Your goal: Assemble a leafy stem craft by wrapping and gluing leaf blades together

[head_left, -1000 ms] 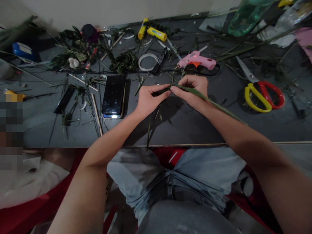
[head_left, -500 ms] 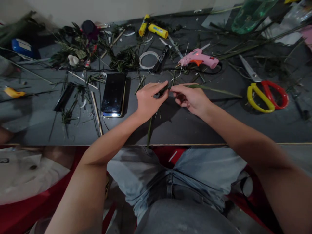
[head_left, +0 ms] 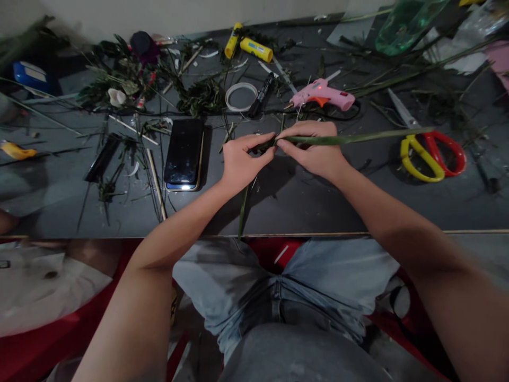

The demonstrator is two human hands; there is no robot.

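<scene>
My left hand [head_left: 240,162] and my right hand [head_left: 312,148] meet over the middle of a dark table [head_left: 318,201]. Both pinch a long green leaf strip [head_left: 358,138] where their fingertips touch. From my right hand the strip runs level to the right, out over the scissors. A thin green stem [head_left: 242,209] hangs down from under my left hand to the table's near edge. What is folded between the fingertips is too small to make out.
A pink glue gun [head_left: 322,95] lies just behind my hands. Yellow-and-red scissors [head_left: 431,151] lie to the right, a black phone [head_left: 185,154] to the left. Cut stems, leaves, a white tape ring [head_left: 240,97] and yellow tubes [head_left: 256,50] litter the back.
My right hand has swung the leaf strip from pointing down-right along my forearm up to level, pointing right. My left hand has kept its pinch in nearly the same place.
</scene>
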